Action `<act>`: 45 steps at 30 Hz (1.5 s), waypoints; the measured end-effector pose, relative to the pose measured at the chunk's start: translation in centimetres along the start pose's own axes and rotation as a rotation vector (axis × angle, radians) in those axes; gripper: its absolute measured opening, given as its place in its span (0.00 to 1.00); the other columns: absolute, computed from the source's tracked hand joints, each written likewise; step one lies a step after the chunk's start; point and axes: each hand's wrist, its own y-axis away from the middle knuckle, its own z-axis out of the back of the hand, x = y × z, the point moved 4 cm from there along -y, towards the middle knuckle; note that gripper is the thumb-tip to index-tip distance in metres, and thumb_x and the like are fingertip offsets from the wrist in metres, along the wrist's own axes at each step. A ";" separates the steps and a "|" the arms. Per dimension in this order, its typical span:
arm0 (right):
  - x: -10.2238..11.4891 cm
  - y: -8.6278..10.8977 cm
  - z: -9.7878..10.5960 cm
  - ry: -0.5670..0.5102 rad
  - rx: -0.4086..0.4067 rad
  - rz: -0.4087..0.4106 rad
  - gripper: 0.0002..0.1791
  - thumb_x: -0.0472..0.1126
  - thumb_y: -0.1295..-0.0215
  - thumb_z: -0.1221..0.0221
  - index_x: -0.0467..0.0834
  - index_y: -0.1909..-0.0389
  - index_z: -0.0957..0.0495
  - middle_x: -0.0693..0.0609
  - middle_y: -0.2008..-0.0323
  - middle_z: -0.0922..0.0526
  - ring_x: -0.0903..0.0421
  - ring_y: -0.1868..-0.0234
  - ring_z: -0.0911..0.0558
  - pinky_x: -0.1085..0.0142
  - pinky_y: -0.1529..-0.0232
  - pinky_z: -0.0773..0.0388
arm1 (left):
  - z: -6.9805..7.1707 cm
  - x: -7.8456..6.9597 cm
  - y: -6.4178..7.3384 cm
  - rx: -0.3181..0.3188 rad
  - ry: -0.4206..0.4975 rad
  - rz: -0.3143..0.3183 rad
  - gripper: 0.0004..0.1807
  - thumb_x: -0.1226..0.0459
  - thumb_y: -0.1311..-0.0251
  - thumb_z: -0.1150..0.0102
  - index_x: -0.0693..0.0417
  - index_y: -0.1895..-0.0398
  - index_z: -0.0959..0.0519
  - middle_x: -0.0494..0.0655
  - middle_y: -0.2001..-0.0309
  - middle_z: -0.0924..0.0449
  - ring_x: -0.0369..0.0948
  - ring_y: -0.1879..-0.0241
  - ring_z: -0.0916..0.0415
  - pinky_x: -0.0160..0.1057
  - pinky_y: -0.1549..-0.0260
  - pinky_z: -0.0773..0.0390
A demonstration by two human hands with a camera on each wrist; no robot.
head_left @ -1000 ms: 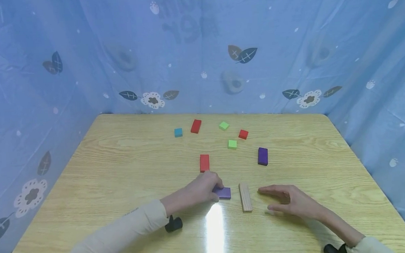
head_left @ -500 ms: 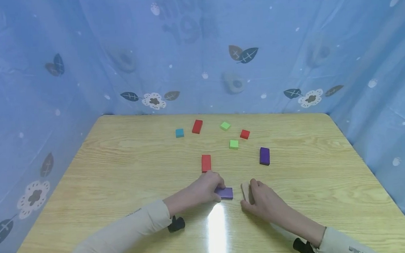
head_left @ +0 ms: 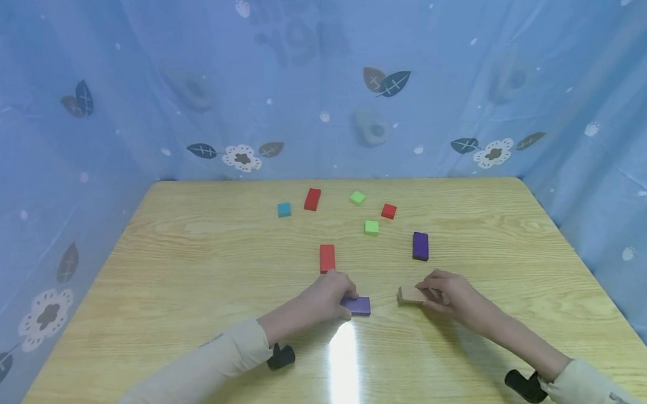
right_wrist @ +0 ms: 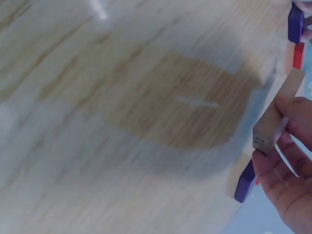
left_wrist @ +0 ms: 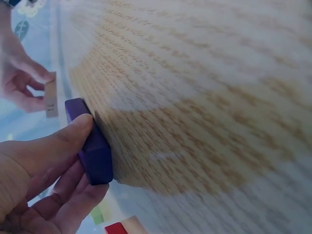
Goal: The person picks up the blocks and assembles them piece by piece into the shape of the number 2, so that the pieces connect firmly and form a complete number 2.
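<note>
Pale wooden block point(right_wrist: 269, 120), purple block point(left_wrist: 97, 151)

The left grip point(head_left: 329, 295) and right grip point(head_left: 452, 294) pinch with curled fingers, both forearms point(head_left: 520, 341) angled inward.

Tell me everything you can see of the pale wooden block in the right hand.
The pale block is long, flat-faced and looks like bare wood, with a small dark marking near one end. The right hand pinches it, apart from the purple block in the left hand. Whether it touches the table is unclear.
</note>
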 end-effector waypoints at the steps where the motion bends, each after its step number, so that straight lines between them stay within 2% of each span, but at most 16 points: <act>1: -0.1 0.0 -0.1 -0.012 0.009 -0.006 0.14 0.28 0.48 0.32 0.35 0.59 0.18 0.55 0.66 0.22 0.65 0.71 0.29 0.71 0.74 0.26 | 0.0 0.0 0.0 0.000 0.001 0.002 0.15 0.70 0.57 0.26 0.63 0.62 0.14 0.49 0.64 0.14 0.36 0.64 0.22 0.28 0.63 0.23; 7: 0.0 -0.3 -0.5 -0.074 0.045 -0.033 0.13 0.31 0.46 0.33 0.35 0.57 0.17 0.55 0.66 0.21 0.65 0.71 0.29 0.72 0.74 0.27 | -0.2 0.0 0.0 -0.013 -0.012 0.016 0.17 0.68 0.57 0.25 0.61 0.60 0.14 0.48 0.62 0.15 0.37 0.60 0.21 0.29 0.59 0.23; 14: 0.5 -1.1 -1.0 -0.052 0.081 -0.010 0.12 0.32 0.46 0.33 0.36 0.59 0.16 0.53 0.65 0.20 0.62 0.67 0.25 0.70 0.69 0.24 | -0.2 -0.2 -0.1 -0.009 -0.023 0.032 0.17 0.67 0.56 0.25 0.60 0.59 0.15 0.47 0.61 0.15 0.39 0.57 0.20 0.30 0.55 0.23; 18: 0.6 -1.6 -1.6 -0.043 0.096 0.008 0.12 0.32 0.47 0.33 0.36 0.59 0.16 0.52 0.64 0.18 0.59 0.65 0.21 0.69 0.65 0.21 | -0.2 -0.1 0.0 -0.012 -0.017 0.045 0.17 0.68 0.57 0.25 0.60 0.59 0.15 0.48 0.61 0.15 0.39 0.58 0.20 0.30 0.56 0.23; 24: 0.8 -2.1 -2.3 -0.048 0.099 0.059 0.13 0.31 0.49 0.32 0.35 0.60 0.16 0.50 0.65 0.17 0.58 0.65 0.20 0.69 0.66 0.20 | -0.4 0.0 0.0 -0.024 -0.026 0.030 0.17 0.68 0.58 0.25 0.60 0.60 0.14 0.48 0.62 0.15 0.37 0.61 0.21 0.29 0.60 0.23; 29: 1.2 -2.5 -2.6 -0.050 0.113 0.055 0.13 0.32 0.47 0.32 0.36 0.59 0.16 0.51 0.65 0.17 0.60 0.66 0.21 0.70 0.66 0.21 | -0.4 -0.1 0.0 -0.026 -0.021 0.026 0.17 0.68 0.58 0.24 0.60 0.61 0.14 0.47 0.63 0.15 0.36 0.63 0.21 0.27 0.62 0.23; 36: 1.5 -2.8 -2.9 -0.051 0.131 0.065 0.13 0.32 0.47 0.33 0.37 0.59 0.16 0.51 0.64 0.17 0.60 0.64 0.21 0.69 0.64 0.21 | -0.4 -0.3 0.0 -0.012 -0.032 0.038 0.17 0.66 0.58 0.24 0.59 0.61 0.14 0.46 0.63 0.15 0.36 0.62 0.21 0.28 0.60 0.23; 45: 1.8 -3.2 -3.4 -0.069 0.097 0.126 0.14 0.34 0.48 0.30 0.37 0.59 0.16 0.51 0.63 0.16 0.59 0.63 0.20 0.68 0.63 0.21 | -0.2 -0.3 0.0 -0.007 -0.037 0.041 0.16 0.66 0.58 0.24 0.59 0.62 0.14 0.46 0.64 0.14 0.36 0.63 0.20 0.27 0.62 0.23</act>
